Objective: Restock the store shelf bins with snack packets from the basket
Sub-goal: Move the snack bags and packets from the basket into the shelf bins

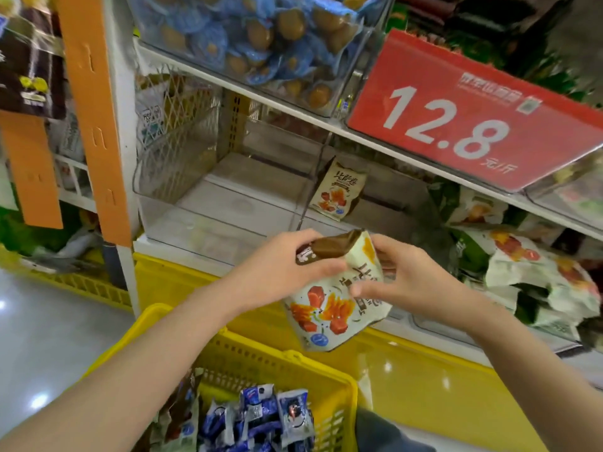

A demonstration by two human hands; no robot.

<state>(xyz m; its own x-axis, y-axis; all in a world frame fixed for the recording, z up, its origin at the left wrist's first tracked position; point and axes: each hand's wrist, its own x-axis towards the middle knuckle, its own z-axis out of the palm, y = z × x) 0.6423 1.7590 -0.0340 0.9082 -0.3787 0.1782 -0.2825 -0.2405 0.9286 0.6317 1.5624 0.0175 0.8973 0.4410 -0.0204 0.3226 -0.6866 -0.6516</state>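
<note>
Above the yellow slotted plastic basket [254, 345], held aloft: a white crinkled snack packet [332, 309] with orange pictures and brown top. Pinched at that brown top by left hand [290, 261], at its right edge by right hand [408, 283]. Farther above the basket, clear plastic shelf bin [391, 190] with one matching packet [339, 190] leaning inside.

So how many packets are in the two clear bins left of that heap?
1: a cream packet leans upright in the right bin, beside the divider. The left bin shows none. The held packet hides part of the front, so more could be there.
</note>
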